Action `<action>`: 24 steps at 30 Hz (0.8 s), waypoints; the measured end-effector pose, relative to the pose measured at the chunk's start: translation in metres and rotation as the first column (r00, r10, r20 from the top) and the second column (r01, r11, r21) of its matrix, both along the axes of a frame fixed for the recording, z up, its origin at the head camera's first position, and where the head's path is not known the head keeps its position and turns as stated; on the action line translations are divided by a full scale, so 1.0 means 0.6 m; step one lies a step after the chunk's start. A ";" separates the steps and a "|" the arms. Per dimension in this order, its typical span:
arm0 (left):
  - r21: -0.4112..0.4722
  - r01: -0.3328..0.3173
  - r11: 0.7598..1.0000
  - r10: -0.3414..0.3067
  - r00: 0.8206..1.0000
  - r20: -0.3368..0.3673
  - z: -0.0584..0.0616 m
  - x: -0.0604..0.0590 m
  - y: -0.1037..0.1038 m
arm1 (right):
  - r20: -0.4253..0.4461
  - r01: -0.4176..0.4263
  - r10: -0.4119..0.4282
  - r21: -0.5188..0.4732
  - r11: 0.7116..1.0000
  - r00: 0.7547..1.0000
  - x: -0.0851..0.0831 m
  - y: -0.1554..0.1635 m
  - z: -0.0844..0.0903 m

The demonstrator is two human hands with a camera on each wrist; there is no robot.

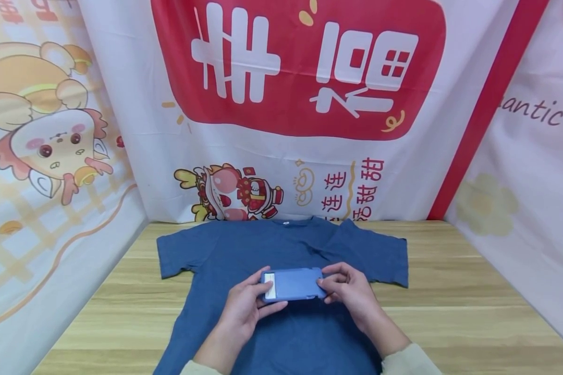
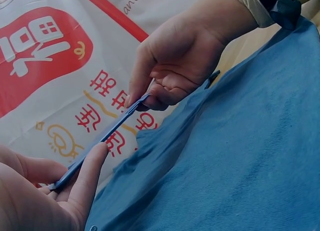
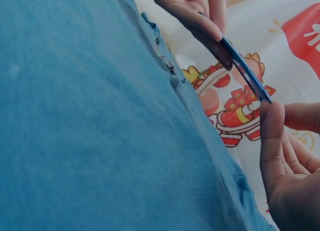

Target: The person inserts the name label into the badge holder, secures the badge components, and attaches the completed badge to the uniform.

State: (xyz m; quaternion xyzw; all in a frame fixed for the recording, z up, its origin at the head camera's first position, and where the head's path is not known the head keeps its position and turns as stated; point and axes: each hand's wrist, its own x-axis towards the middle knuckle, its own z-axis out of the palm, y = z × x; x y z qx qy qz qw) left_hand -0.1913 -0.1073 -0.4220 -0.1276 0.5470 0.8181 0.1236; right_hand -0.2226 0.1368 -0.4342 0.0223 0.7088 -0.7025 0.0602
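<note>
Two hands share one load here: your left hand (image 1: 244,307) and right hand (image 1: 352,291) each pinch an end of the blue card (image 1: 293,284), a thin flat slab held level just above the shirt (image 1: 244,250). That split grip makes sense, since a piece this thin would likely tip or twist if you held it by one end only.

Your left fingers (image 2: 92,168) lie under the card's edge with the thumb on top near its white strip, clamped on it. Your right fingers (image 3: 272,136) curl round the other end and nip it between thumb and fingertips, as the right wrist view shows edge-on.

The card hangs over the middle of the shirt's chest, apart from the cloth, with a clear gap beneath in both wrist views.

The shirt lies spread flat on the table (image 1: 450,312), collar toward the banner (image 1: 300,67) at the back and sleeves out to both sides, so its whole front is open under your hands.
</note>
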 end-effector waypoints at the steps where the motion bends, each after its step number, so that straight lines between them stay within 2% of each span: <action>1: 0.000 0.000 1.000 0.000 1.000 0.001 0.001 0.000 0.000 | -0.001 0.002 -0.002 -0.003 1.000 1.000 0.000 0.000 0.001; 16: 0.001 0.011 1.000 -0.011 1.000 -0.007 0.002 -0.003 0.000 | 0.009 0.021 -0.021 -0.022 1.000 1.000 -0.003 0.004 0.000; 24: -0.048 0.010 0.999 -0.011 1.000 -0.007 -0.001 -0.003 0.000 | 0.014 0.014 -0.014 -0.029 0.999 1.000 -0.004 0.004 0.003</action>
